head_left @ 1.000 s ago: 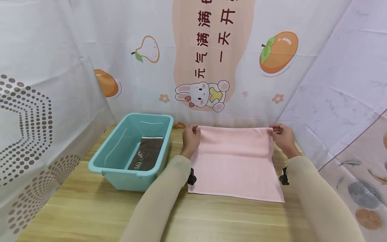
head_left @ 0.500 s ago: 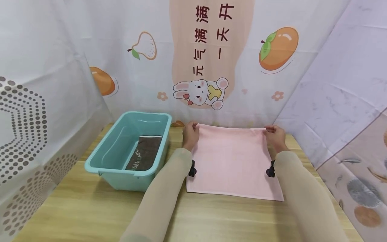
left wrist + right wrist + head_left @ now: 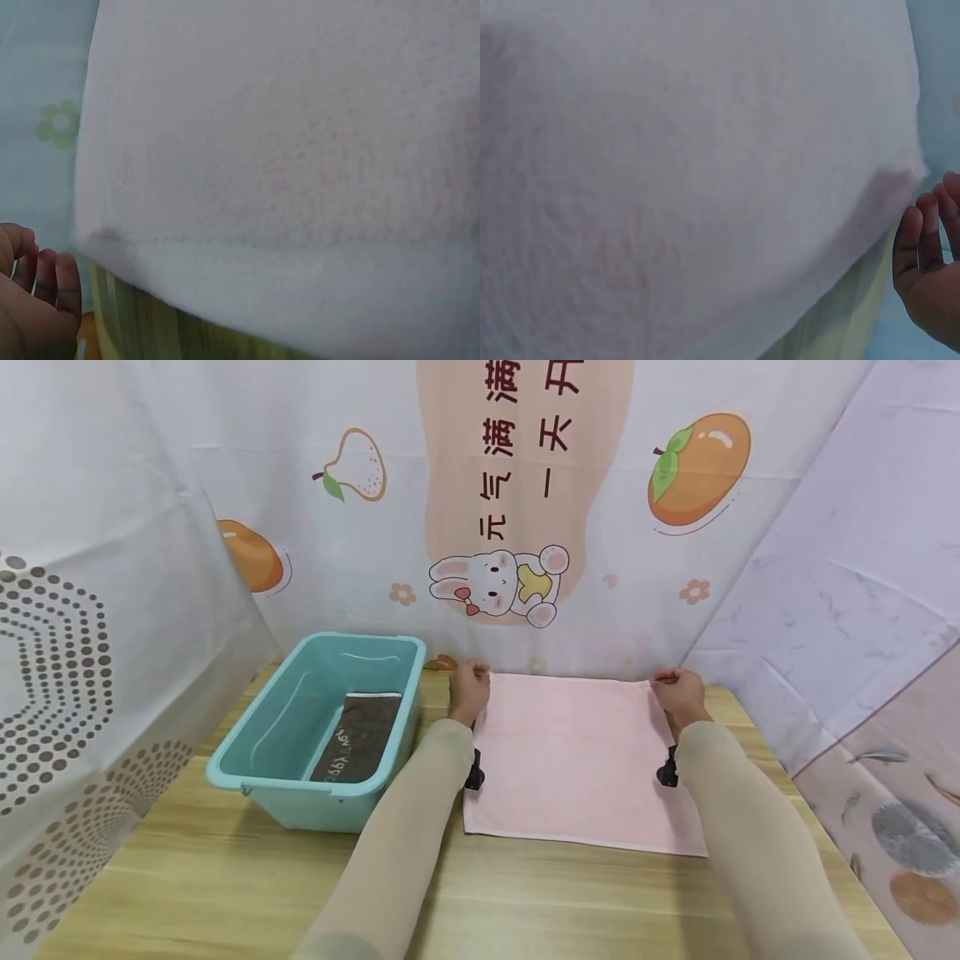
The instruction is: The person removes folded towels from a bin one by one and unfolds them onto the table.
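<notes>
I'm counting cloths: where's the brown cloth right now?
In the head view, the brown cloth lies inside the teal bin, toward its right side, left of the pink cloth.

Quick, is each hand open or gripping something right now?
Left hand: open, loosely curled beside the pink towel's corner, holding nothing.
Right hand: at another towel corner; whether it grips cannot be told.

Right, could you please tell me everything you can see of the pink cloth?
The pink cloth is plain, roughly rectangular and towel-like, with a paler near edge. It lies spread out, nearly flat, on the wooden-looking table, right of the teal tub. The left hand and right hand are at its far corners; whether they grip it is unclear.
</notes>
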A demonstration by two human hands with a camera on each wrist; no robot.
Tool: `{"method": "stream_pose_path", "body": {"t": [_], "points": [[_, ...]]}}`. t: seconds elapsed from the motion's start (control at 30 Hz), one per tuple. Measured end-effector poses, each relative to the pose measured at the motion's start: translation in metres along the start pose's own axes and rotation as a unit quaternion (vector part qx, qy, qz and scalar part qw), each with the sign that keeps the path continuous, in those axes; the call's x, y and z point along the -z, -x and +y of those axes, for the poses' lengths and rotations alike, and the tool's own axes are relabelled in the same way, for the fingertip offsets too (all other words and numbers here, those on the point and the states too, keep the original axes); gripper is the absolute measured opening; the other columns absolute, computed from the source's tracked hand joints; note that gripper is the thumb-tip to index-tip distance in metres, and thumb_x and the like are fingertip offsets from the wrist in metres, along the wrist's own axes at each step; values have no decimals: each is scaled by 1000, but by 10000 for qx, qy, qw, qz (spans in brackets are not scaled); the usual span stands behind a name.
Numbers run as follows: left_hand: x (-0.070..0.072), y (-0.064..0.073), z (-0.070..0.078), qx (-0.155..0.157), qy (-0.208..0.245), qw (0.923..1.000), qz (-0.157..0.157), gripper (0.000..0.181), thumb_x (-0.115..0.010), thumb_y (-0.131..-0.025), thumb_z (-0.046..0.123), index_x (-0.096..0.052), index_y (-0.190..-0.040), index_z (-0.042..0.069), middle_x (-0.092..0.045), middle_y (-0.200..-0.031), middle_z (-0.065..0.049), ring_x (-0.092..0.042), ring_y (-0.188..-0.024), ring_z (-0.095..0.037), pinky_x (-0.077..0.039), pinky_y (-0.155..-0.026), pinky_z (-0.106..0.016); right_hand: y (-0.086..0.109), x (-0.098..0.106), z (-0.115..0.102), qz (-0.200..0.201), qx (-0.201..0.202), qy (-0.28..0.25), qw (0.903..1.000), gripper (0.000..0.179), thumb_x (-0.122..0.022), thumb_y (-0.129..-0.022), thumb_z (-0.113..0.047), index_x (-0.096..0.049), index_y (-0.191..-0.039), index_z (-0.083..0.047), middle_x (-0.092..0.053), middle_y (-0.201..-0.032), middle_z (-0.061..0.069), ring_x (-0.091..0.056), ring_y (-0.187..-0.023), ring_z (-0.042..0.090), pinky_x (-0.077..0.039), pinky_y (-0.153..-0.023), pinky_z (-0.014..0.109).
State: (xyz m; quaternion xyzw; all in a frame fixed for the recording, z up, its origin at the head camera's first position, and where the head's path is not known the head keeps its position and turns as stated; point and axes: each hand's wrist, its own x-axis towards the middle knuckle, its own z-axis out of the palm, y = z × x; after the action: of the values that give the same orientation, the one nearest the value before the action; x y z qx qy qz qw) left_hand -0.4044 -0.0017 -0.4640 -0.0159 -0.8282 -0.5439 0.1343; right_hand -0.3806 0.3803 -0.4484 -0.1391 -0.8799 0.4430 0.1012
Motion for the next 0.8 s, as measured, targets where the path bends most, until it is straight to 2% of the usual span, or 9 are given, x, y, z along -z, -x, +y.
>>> {"method": "stream_pose_path", "body": {"t": [0.1, 0.3, 0.47, 0.57, 0.7, 0.8], "points": [[1, 0, 2, 41, 52, 10000, -5, 19, -60, -97, -1, -71, -112, -5, -69, -101, -15, -66, -96, -30, -56, -85, -41, -3, -2, -1, -92, -112, -86, 9999, 30, -65, -96, -9, -65, -123, 6, -66, -103, 13, -58, -74, 9, -51, -59, 18], [1, 4, 3, 203, 41, 9998, -69, 18, -61, -98, 0, -70, -114, -3, -68, -102, -13, -64, -96, -26, -55, -86, -39, -3, -4, -3, -214, -288, -588, 9976, 35, -64, -97, -8, -61, -127, 9, -67, -103, 15, -63, -72, 12, -56, -60, 27], [3, 6, 9, 64, -1, 10000, 9, 19, -60, -98, -1, -70, -114, -4, -69, -102, -14, -64, -96, -27, -55, -86, -39, 2, 3, -10, -291, -188, -890, 9954, 36, -62, -97, -9, -60, -128, 10, -66, -105, 19, -65, -73, 16, -57, -62, 29], [4, 7, 14, -29, -11, 10000, 54, 19, -60, -98, -2, -70, -114, -5, -69, -101, -14, -65, -95, -28, -55, -86, -39, 7, 7, -18, -383, -132, -962, 9945, 37, -61, -99, -12, -59, -130, 9, -66, -103, 14, -65, -76, 15, -58, -67, 30], [5, 10, 24, -120, -81, 9999, 47, 21, -59, -98, -2, -70, -115, -5, -69, -102, -15, -65, -96, -28, -54, -86, -40, 14, 10, -35, -552, -15, -954, 9939, 41, -61, -102, -16, -56, -135, 7, -64, -106, 7, -64, -85, 11, -59, -81, 33], [7, 11, 33, -192, -156, 9997, 37, 21, -59, -98, -1, -70, -116, -3, -69, -103, -14, -64, -98, -28, -54, -87, -39, 18, 11, -48, -694, 84, -964, 9929, 43, -60, -103, -18, -54, -138, 5, -62, -114, 9, -63, -92, 13, -58, -88, 36]]}}
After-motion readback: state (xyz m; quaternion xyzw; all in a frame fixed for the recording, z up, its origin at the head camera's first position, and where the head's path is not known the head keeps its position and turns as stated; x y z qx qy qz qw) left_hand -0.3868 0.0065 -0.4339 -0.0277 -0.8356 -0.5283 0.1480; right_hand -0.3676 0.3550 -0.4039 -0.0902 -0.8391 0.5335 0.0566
